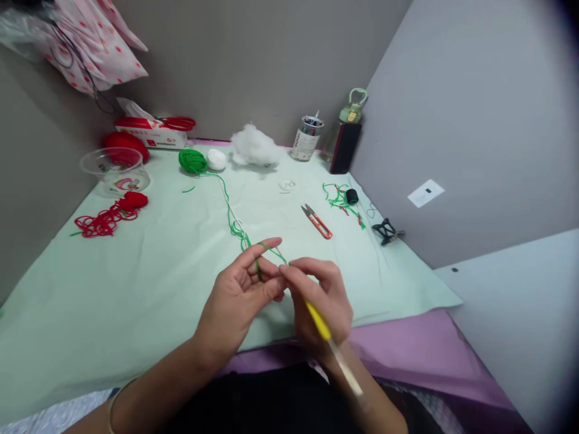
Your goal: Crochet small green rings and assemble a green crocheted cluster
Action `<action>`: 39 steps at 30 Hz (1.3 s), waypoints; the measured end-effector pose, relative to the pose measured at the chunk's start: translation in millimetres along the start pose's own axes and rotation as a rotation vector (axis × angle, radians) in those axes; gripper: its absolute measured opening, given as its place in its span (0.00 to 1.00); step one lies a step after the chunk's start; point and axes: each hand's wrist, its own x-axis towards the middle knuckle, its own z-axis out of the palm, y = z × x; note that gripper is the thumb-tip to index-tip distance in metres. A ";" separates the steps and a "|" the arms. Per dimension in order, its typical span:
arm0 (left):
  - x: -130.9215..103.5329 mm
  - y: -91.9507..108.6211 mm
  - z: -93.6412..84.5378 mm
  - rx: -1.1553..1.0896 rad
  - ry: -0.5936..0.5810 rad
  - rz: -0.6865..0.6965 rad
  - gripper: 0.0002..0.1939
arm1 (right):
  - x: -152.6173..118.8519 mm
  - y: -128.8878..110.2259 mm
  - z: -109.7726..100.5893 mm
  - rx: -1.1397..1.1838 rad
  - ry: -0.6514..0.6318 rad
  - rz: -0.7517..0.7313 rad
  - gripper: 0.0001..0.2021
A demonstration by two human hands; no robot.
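Near the front of the table, my left hand (237, 298) has green yarn (258, 267) wound around its fingers, the index finger stretched out under the strand. Its thumb and a finger pinch at a spot too small to make out. My right hand (323, 295) is closed on a crochet hook (320, 320) with a yellow grip, whose pale end points back toward my forearm. The hook's tip meets the yarn where both hands' fingertips come together. From there green and white strands run back to a green yarn ball (193, 161) and a white yarn ball (216, 160).
Orange-handled thread snips (317, 223) lie right of centre. Red yarn (106, 220) and a clear plastic tub (120, 175) are at left. White stuffing (256, 147), a pen can (307, 140) and a bottle (353, 114) stand at the back. Green yarn scraps (337, 198) lie at right.
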 end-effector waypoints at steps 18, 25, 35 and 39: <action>2.0 10.1 -1.8 0.039 -0.021 -0.086 0.20 | 10.6 6.3 -10.2 0.661 -0.011 0.414 0.08; 2.1 8.8 -2.9 0.044 0.016 -0.033 0.21 | 3.0 -3.0 -17.5 0.087 -0.120 0.009 0.13; 4.3 9.9 -5.6 -0.110 -0.018 -0.176 0.22 | 6.2 1.0 -12.7 0.330 0.045 0.210 0.12; 1.9 3.8 -0.7 0.021 0.006 -0.017 0.24 | 2.4 0.1 -7.0 0.123 -0.015 0.104 0.12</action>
